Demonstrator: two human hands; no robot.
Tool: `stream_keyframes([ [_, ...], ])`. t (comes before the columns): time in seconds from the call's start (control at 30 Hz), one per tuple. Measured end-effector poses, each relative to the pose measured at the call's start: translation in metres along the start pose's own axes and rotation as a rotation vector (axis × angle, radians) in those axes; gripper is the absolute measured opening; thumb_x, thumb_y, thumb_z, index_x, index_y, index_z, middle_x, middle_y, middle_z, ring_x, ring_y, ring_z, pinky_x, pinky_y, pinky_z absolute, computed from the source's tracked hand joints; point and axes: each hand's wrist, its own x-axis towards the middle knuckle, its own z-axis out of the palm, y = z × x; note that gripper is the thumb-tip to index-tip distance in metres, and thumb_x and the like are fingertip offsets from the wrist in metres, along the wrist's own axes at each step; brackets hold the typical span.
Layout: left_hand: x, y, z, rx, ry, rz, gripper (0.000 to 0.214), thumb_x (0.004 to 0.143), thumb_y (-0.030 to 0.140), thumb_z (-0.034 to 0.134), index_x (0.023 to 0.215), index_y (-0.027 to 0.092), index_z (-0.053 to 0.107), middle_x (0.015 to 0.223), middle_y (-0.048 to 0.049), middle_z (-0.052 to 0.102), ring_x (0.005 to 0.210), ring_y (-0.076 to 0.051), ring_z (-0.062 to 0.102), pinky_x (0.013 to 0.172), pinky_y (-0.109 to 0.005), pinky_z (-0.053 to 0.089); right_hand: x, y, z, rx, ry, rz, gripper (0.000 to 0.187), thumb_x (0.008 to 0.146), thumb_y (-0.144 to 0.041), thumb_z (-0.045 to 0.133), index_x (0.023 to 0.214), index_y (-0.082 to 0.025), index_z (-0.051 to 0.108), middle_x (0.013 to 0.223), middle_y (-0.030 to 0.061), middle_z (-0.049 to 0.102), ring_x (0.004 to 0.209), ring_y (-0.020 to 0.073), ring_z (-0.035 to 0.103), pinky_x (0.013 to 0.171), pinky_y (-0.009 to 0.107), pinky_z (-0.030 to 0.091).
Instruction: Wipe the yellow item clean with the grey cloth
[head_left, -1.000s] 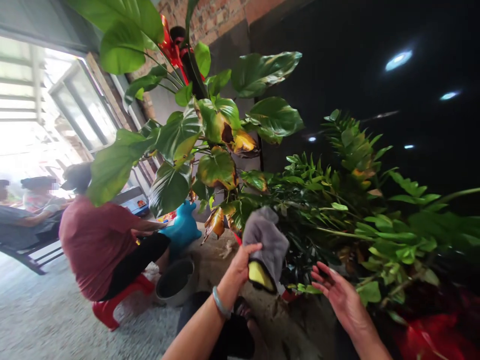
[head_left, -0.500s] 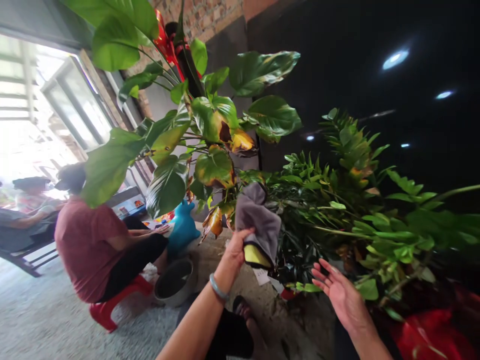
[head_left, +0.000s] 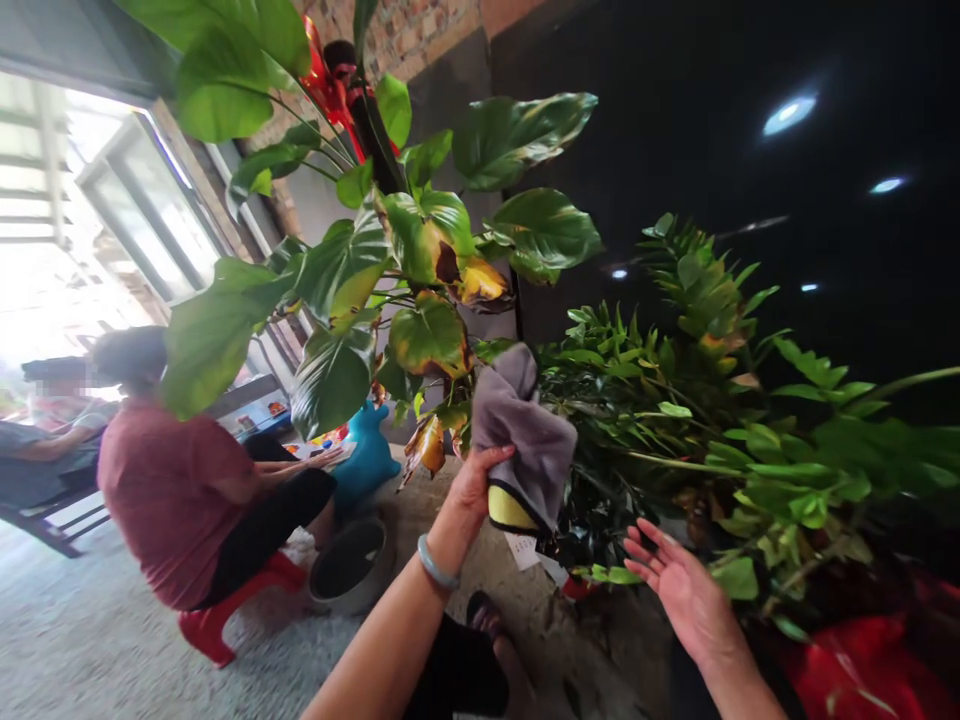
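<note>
My left hand (head_left: 474,490) grips a grey cloth (head_left: 517,420) with a yellow underside and black edging; its upper part bunches up and its lower edge hangs loose. On my left wrist is a pale bangle (head_left: 437,566). My right hand (head_left: 679,580) is held palm up with fingers stretched, holding nothing, close to the low green foliage (head_left: 739,580). Ahead stands a tall potted plant with broad leaves (head_left: 429,335), some yellowed and browned at the edges. Its pot is hidden.
Dense leafy plants (head_left: 645,370) fill the right side before a dark glossy wall (head_left: 675,130). At left a person in a red shirt (head_left: 169,490) sits on a red stool (head_left: 225,610), beside a bucket (head_left: 349,570) and a blue animal-shaped object (head_left: 366,455). Another person (head_left: 56,430) sits farther back.
The cloth in my left hand has swung a little to the right and spread wider. My right hand stays nearly still. The seated person's head has shifted slightly left.
</note>
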Motion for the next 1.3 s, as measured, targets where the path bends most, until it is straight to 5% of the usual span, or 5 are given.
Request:
stream_keyframes([
  [0.2, -0.028, -0.065, -0.02, 0.432, -0.142, -0.261, 0.036, 0.034, 0.005, 0.073, 0.069, 0.012, 0.07, 0.06, 0.0009, 0.067, 0.059, -0.018, 0.059, 0.063, -0.03, 0.047, -0.004, -0.004, -0.004, 0.004, -0.007, 0.024, 0.035, 0.047, -0.043, 0.079, 0.074, -0.021, 0.074, 0.084, 0.0085, 0.074, 0.08, 0.0277, 0.066, 0.068, 0.04, 0.051],
  [0.47, 0.001, 0.015, 0.021, 0.157, -0.168, 0.121, 0.046, 0.041, 0.015, 0.078, 0.086, 0.014, 0.069, 0.073, -0.003, 0.071, 0.07, -0.022, 0.064, 0.076, -0.037, 0.049, 0.001, -0.003, -0.003, 0.045, -0.01, 0.035, 0.035, 0.046, -0.042, 0.079, 0.073, -0.021, 0.073, 0.081, 0.008, 0.073, 0.077, 0.0264, 0.064, 0.068, 0.04, 0.049],
  [0.73, -0.004, -0.053, 0.0, 0.511, -0.219, -0.163, 0.023, 0.033, 0.003, 0.072, 0.052, 0.014, 0.067, 0.049, 0.0022, 0.061, 0.048, -0.012, 0.049, 0.054, -0.026, 0.041, -0.001, -0.003, -0.005, 0.094, 0.038, 0.027, 0.033, 0.051, -0.048, 0.076, 0.073, -0.023, 0.071, 0.086, 0.0062, 0.072, 0.085, 0.0276, 0.062, 0.075, 0.043, 0.048],
  [1.0, 0.013, 0.011, 0.04, 0.238, -0.223, 0.141, 0.042, 0.039, 0.014, 0.078, 0.081, 0.013, 0.072, 0.073, -0.0026, 0.071, 0.066, -0.019, 0.062, 0.071, -0.032, 0.049, 0.006, 0.0, -0.007, 0.063, 0.014, 0.023, 0.037, 0.055, -0.05, 0.072, 0.079, -0.022, 0.071, 0.089, 0.0079, 0.071, 0.088, 0.0281, 0.062, 0.074, 0.043, 0.048],
  [1.3, 0.0, -0.047, 0.004, 0.733, -0.421, -0.164, 0.024, 0.034, 0.005, 0.074, 0.054, 0.015, 0.065, 0.05, 0.0058, 0.056, 0.048, -0.009, 0.046, 0.051, -0.021, 0.037, 0.004, 0.002, -0.01, 0.098, 0.076, -0.023, 0.023, 0.056, -0.045, 0.074, 0.069, -0.028, 0.067, 0.076, 0.0016, 0.071, 0.077, 0.0255, 0.063, 0.069, 0.042, 0.05],
])
